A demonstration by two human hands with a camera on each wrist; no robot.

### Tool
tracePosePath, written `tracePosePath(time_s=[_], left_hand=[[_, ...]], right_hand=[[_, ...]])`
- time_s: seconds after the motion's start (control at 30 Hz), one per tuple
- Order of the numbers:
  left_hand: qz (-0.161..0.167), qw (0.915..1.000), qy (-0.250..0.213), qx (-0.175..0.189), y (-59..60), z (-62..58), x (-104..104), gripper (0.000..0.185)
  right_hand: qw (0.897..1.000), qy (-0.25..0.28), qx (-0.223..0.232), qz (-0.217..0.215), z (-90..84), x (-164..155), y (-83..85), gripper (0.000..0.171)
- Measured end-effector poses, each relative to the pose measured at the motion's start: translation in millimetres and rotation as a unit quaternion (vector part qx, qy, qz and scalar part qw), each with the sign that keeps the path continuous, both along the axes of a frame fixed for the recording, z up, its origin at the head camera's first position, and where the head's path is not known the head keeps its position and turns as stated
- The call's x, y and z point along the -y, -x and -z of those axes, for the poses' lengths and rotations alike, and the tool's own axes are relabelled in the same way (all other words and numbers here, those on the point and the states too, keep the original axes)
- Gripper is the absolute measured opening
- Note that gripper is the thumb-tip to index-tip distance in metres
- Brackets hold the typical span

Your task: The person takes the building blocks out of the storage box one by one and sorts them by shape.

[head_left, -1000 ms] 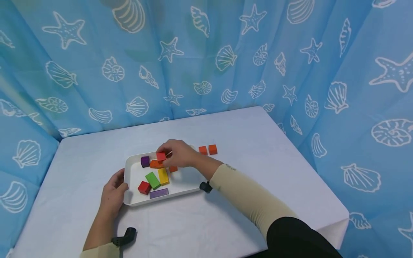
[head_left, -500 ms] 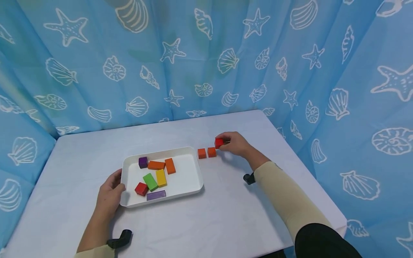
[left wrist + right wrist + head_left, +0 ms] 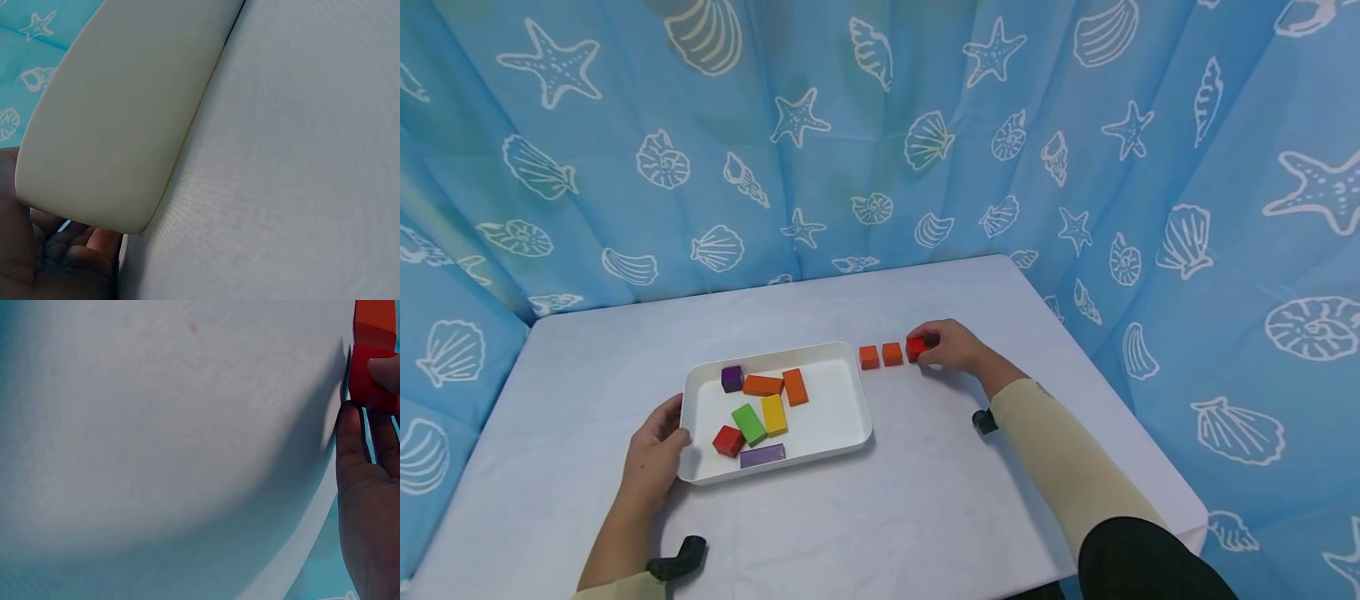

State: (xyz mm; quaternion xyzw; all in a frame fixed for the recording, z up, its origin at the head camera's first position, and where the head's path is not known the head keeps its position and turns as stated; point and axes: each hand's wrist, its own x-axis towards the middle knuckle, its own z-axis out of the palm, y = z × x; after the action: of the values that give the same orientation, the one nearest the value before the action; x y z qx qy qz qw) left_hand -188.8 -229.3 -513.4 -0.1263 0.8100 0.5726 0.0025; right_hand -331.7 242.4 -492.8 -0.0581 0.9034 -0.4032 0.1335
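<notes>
My right hand (image 3: 953, 346) pinches a red cube (image 3: 915, 349) down at the tabletop, at the right end of a row with two orange cubes (image 3: 880, 356). In the right wrist view, the thumb lies against the red cube (image 3: 369, 381) and an orange cube (image 3: 375, 324) shows just past it. The left end of a white tray (image 3: 842, 400) is held by my left hand (image 3: 655, 450), thumb at the rim. From the left wrist, the tray's outer wall (image 3: 112, 125) hides part of the fingers (image 3: 81, 262).
Inside the tray lie a dark purple cube (image 3: 732, 379), two orange blocks (image 3: 795, 387), a yellow block (image 3: 774, 415), a green block (image 3: 749, 425), a red block (image 3: 728, 442) and a light purple block (image 3: 763, 456). A white cloth covers the table (image 3: 850, 533); a blue curtain (image 3: 850, 150) hangs behind.
My right hand has carried the red cube from over the tray to the right, then lowered it beside the orange cubes. My left hand keeps its hold on the tray.
</notes>
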Motion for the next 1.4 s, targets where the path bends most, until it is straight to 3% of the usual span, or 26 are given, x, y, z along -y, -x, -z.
tracePosePath(time_s=[0.27, 0.53, 0.8, 1.1, 1.4], left_hand=[[0.007, 0.9999, 0.001, -0.009, 0.5, -0.4, 1, 0.071], [0.001, 1.0000, 0.005, -0.004, -0.2, 1.0, 0, 0.071], [0.000, 1.0000, 0.006, 0.007, 2.7, 1.3, 2, 0.072], [0.007, 0.9999, 0.008, 0.000, -0.1, 1.5, 3, 0.072], [0.007, 1.0000, 0.001, 0.000, 3.0, 1.7, 2, 0.071]], right_hand=[[1.000, 0.000, 0.004, -0.003, 0.1, 0, 0.1, 0.049], [1.000, 0.003, -0.020, -0.010, -4.6, 5, -1.5, 0.086], [0.997, 0.000, -0.049, -0.053, -12.8, 23, -4.7, 0.105], [0.992, 0.019, -0.062, -0.106, -19.9, 68, -9.6, 0.103], [0.984, 0.019, -0.057, -0.168, -32.5, 139, -15.8, 0.104]])
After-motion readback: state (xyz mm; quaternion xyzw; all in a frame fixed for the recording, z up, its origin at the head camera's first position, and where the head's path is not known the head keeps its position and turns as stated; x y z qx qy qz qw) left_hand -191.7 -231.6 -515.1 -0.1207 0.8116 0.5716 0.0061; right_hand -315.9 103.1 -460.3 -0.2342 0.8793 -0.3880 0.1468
